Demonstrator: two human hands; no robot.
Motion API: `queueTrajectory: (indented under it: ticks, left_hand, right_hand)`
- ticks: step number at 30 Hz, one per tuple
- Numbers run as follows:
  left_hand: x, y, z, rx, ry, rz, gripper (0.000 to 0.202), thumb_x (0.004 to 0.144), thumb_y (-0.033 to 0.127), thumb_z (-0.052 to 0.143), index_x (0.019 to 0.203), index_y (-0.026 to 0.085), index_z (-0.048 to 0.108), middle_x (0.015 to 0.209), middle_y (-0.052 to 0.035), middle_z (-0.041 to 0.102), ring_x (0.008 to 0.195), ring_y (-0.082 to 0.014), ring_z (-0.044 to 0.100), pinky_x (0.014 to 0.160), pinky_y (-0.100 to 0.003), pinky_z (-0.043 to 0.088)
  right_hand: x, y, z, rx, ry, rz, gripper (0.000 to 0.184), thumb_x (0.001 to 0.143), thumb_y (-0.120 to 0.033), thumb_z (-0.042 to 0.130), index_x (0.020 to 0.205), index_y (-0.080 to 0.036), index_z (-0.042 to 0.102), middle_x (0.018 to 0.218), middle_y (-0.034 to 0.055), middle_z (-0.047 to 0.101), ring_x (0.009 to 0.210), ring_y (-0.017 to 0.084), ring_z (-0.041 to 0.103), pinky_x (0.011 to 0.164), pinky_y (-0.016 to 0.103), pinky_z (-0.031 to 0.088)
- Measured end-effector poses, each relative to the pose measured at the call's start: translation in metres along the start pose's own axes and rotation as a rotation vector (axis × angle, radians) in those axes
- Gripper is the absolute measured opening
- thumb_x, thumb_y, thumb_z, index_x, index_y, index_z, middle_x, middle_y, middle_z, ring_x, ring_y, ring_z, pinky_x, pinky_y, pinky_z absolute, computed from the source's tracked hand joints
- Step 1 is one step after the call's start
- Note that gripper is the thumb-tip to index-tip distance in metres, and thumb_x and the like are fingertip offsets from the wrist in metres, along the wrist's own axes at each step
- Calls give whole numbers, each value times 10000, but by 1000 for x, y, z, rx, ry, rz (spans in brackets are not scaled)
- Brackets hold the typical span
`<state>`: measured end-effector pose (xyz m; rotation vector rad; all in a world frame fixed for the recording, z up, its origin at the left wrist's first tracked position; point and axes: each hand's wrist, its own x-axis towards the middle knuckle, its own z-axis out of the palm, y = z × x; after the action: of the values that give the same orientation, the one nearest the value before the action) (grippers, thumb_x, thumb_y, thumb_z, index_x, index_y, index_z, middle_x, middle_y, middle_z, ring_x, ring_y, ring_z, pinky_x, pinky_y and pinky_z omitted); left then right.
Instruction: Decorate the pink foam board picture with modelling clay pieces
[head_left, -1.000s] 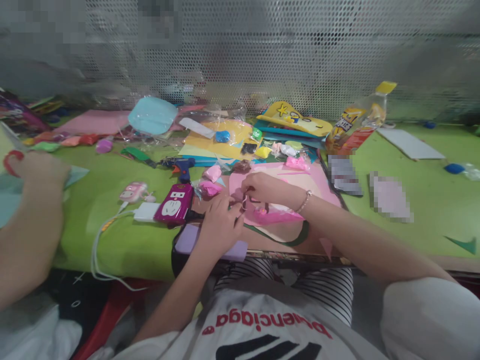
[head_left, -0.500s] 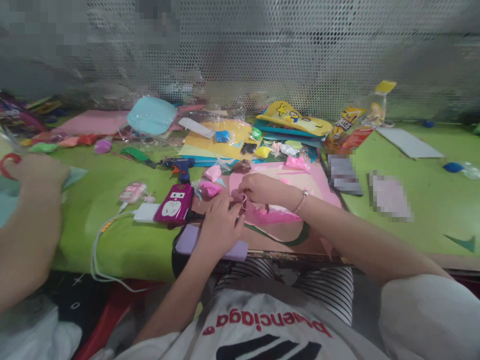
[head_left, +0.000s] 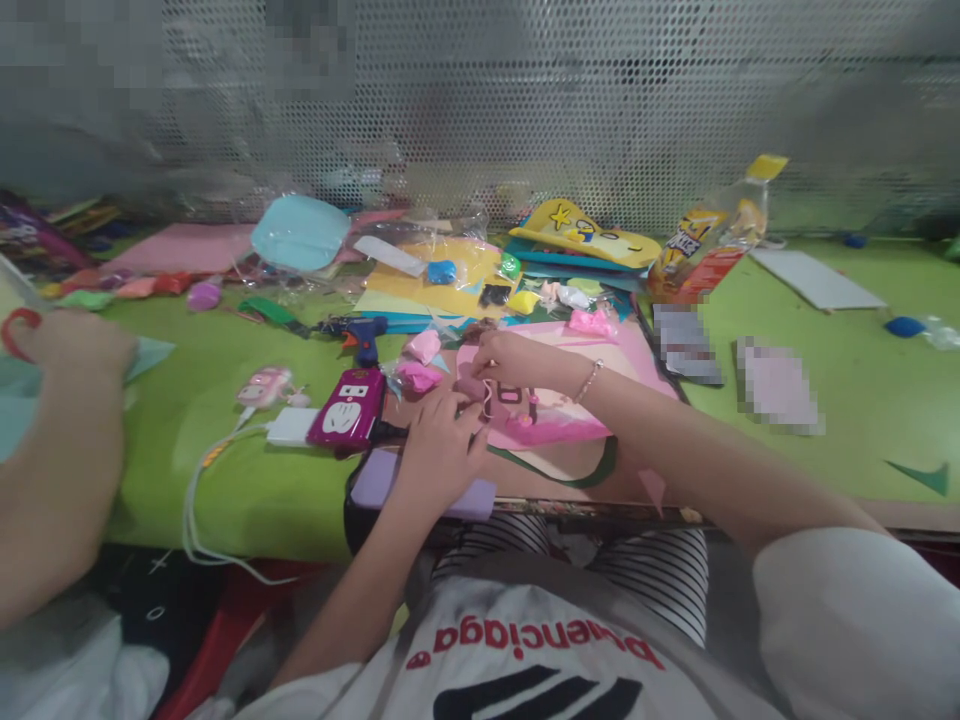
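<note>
On the table in front of me lies a pink and cream sheet (head_left: pixel 577 425) bearing brown outlined shapes and small pink pieces. My right hand (head_left: pixel 517 360) is over its left part, fingers pinched together on the top of a thin strand (head_left: pixel 488 400), probably of modelling clay. My left hand (head_left: pixel 442 450) rests at the sheet's left edge, palm down with its fingers apart. A mauve-brown lump (head_left: pixel 470 387) lies between the two hands, partly hidden by fingers. Under my left wrist is a lilac block (head_left: pixel 476 500).
To the left are a purple power bank (head_left: pixel 347 410) with a white cable, a glue gun (head_left: pixel 367 335) and bagged pink clay (head_left: pixel 420 376). A bottle (head_left: pixel 709 240) stands back right. Another person's hand (head_left: pixel 82 345) holds red-handled scissors (head_left: pixel 19 330) at far left.
My right hand has shifted slightly left and up, uncovering brown outlines on the pink sheet. My left hand has barely moved, its fingers a little more spread.
</note>
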<state>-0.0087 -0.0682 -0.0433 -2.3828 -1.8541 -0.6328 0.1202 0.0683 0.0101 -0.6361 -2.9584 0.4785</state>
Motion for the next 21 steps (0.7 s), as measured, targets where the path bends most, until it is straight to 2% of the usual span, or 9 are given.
queueTrajectory:
  ticks: [4, 12, 17, 21]
  left_hand:
    - [0, -1, 0, -6, 1, 7, 268, 845, 233, 483, 1059, 147, 620, 1007, -109, 573, 1019, -252, 507, 914, -417, 418]
    - [3, 2, -3, 40, -31, -23, 300, 865, 234, 447, 1122, 147, 574, 1028, -104, 562, 1005, -239, 507, 886, -385, 423]
    - [12, 2, -8, 110, -100, -29, 339, 869, 204, 407, 1174, 135, 538, 1046, -111, 562, 1000, -233, 519, 867, -364, 426]
    - [20, 3, -10, 180, -147, -18, 375, 857, 169, 387, 1211, 140, 510, 1062, -115, 555, 1004, -243, 519, 826, -363, 436]
  right_hand:
    - [2, 6, 4, 67, 40, 20, 260, 768, -54, 469, 777, -124, 719, 785, 73, 598, 689, 122, 469, 640, 244, 347]
    - [-1, 16, 13, 57, 84, 33, 226, 818, -113, 496, 851, -134, 719, 817, 75, 593, 721, 134, 495, 676, 255, 375]
    - [-2, 14, 11, 74, 87, 41, 202, 846, -146, 524, 905, -143, 717, 835, 66, 603, 742, 125, 509, 690, 242, 383]
    - [-2, 14, 11, 80, 138, 56, 197, 851, -145, 519, 895, -132, 711, 864, 68, 606, 787, 130, 520, 718, 244, 397]
